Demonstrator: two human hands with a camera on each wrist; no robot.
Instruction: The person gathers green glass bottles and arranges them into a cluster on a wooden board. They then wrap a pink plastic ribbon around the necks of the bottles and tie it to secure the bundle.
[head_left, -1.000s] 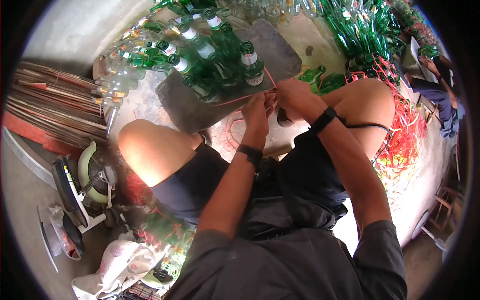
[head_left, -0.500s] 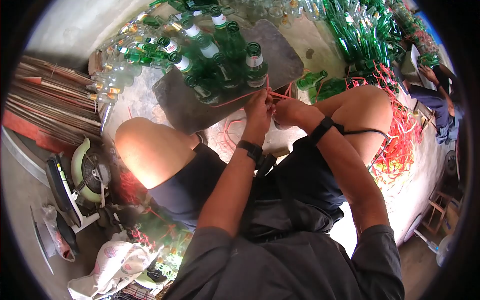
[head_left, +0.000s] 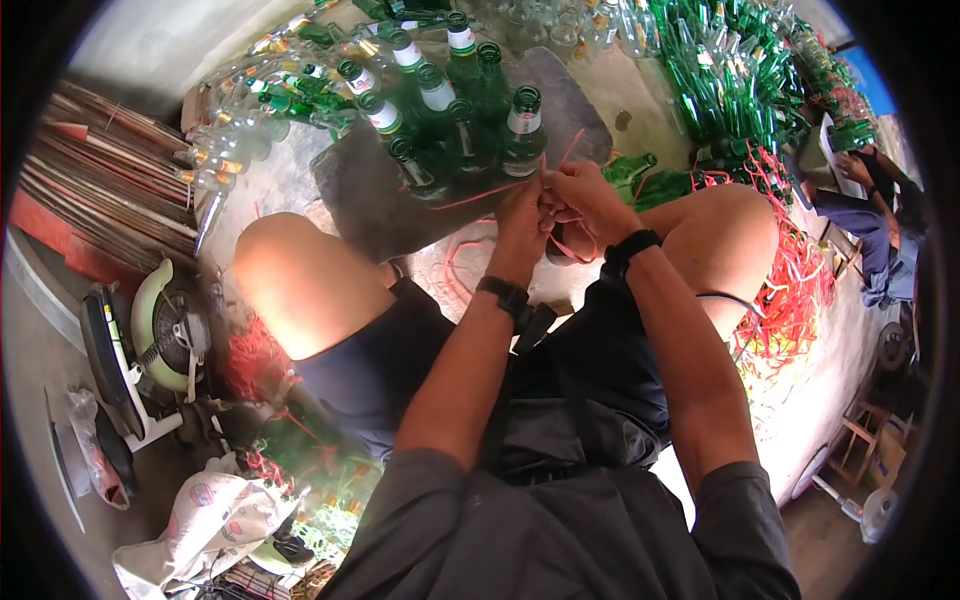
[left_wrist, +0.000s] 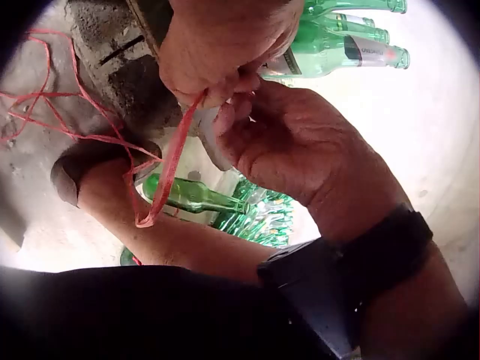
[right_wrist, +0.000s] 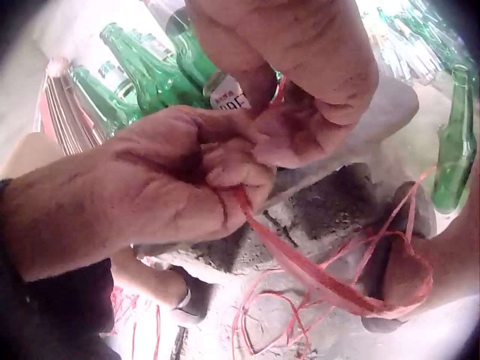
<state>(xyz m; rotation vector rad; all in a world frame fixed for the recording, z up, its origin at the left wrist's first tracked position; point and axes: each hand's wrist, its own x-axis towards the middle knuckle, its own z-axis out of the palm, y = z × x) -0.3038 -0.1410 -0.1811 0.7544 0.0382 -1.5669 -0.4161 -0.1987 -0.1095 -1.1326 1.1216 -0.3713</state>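
Red plastic twine (right_wrist: 330, 289) trails from the curled fingers of my left hand (head_left: 520, 230), and a loop of it hangs below. My right hand (head_left: 590, 195) meets the left, its thumb and fingers pinching a short bit of the twine close to the left fingertips. Just beyond both hands, several green glass bottles (head_left: 470, 140) stand upright in a cluster on a dark stone slab (head_left: 370, 215). More twine lies along the slab's near side, at the base of the bottles. The fingers overlap, partly hiding the twine between them.
Loose red twine (head_left: 790, 300) is heaped beside the right knee. Green bottles (head_left: 715, 85) are piled at the back right, clear bottles (head_left: 225, 150) at the left. A fan (head_left: 170, 330) lies near stacked wooden strips (head_left: 110, 190). Another person (head_left: 870, 210) sits far right.
The right hand dropped beside the left, then came back up to its fingertips. A twine loop now hangs under the hands. The bottles shift slightly in view as the head moves.
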